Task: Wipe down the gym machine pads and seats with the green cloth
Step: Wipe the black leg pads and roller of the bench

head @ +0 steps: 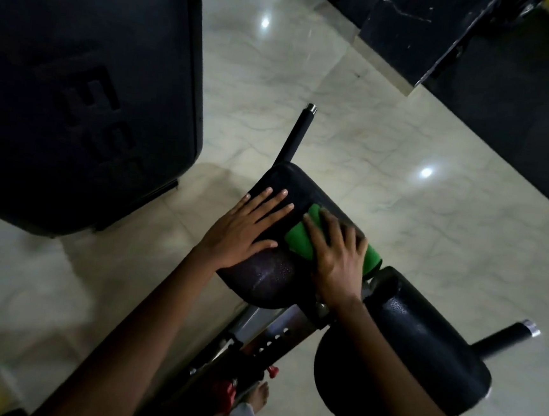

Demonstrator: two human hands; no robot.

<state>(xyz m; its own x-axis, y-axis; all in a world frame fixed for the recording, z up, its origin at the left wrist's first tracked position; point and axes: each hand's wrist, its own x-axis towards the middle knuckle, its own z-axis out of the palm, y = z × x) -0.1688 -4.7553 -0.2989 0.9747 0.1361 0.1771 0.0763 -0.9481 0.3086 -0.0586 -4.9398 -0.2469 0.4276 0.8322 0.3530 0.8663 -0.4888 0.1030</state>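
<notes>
Pressing our right hand (pixel 336 259), fingers spread flat, on the green cloth (pixel 300 235) atop a black machine pad (pixel 305 184), our left hand (pixel 244 228) rests flat beside it.

A glossy pale marble floor (pixel 311 78) fills the view, ceiling lights glinting off it. Upper left, a big dark panel (pixel 87 92) with embossed lettering stands on it. Dark equipment (pixel 511 62) lines the top right corner, and a bare foot (pixel 258 397) shows at the bottom edge.
</notes>
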